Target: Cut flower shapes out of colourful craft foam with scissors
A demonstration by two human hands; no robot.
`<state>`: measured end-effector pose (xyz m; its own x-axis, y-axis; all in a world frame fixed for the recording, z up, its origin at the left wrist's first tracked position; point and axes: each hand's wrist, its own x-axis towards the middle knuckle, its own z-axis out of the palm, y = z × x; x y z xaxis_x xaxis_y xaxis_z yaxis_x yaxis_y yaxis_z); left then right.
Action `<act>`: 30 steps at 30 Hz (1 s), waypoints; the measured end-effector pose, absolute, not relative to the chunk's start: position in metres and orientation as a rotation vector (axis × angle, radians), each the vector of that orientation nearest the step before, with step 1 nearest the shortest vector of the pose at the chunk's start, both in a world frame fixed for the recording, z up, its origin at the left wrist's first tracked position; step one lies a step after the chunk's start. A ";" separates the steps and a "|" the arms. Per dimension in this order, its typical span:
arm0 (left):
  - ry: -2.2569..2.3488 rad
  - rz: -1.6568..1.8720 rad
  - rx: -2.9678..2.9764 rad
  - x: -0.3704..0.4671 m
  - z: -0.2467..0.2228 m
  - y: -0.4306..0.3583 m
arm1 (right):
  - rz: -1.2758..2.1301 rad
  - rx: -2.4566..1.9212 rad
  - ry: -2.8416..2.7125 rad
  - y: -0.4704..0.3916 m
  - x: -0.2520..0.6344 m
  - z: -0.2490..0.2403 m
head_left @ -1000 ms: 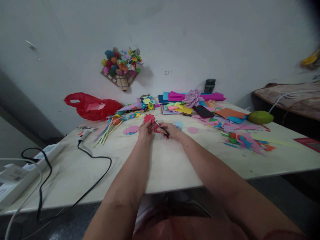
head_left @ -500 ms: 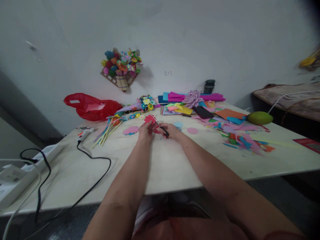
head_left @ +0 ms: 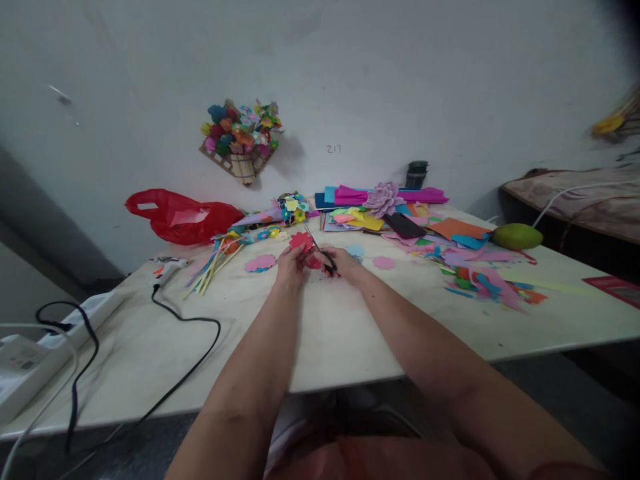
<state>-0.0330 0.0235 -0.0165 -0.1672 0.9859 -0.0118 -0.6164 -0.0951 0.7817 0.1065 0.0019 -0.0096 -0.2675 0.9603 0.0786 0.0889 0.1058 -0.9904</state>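
Observation:
My left hand (head_left: 291, 265) is closed on a red scalloped paper flower (head_left: 301, 240), held up a little over the table. In my right hand (head_left: 344, 262) is a pair of black-handled scissors (head_left: 329, 261), its blades pointing up and left beside the red paper's right edge. Another red piece (head_left: 313, 262) shows between the two hands, partly covered by fingers. Left of my hands lie pink scalloped cutouts (head_left: 261, 263) with blue ones beneath. On the right are a pink scalloped cutout (head_left: 384, 263) and a light blue one (head_left: 355, 250).
A white glue gun (head_left: 170, 270) with a black cord lies left, near a power strip (head_left: 83, 323). Behind are a red plastic bag (head_left: 183, 223) and a paper bouquet (head_left: 293, 208). Paper scraps (head_left: 493, 283), a phone (head_left: 404, 226) and a green-yellow fruit (head_left: 518, 236) are on the right.
The scissor blades have tilted to a steeper angle beside the red flower. Both hands stay in nearly the same place; the whole view has shifted slightly.

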 end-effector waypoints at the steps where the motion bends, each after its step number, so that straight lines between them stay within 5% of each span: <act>1: 0.778 1.601 0.655 -0.033 -0.016 0.023 | 1.279 -1.071 -1.518 0.002 0.106 -0.010; 30: 0.804 1.558 0.698 -0.030 -0.017 0.016 | 1.389 -0.993 -1.460 -0.002 0.106 -0.006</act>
<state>-0.0301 0.0162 -0.0166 -0.1320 0.9912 -0.0042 -0.5776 -0.0734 0.8130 0.1058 -0.0024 -0.0059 -0.3083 0.9492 0.0628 -0.0153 0.0611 -0.9980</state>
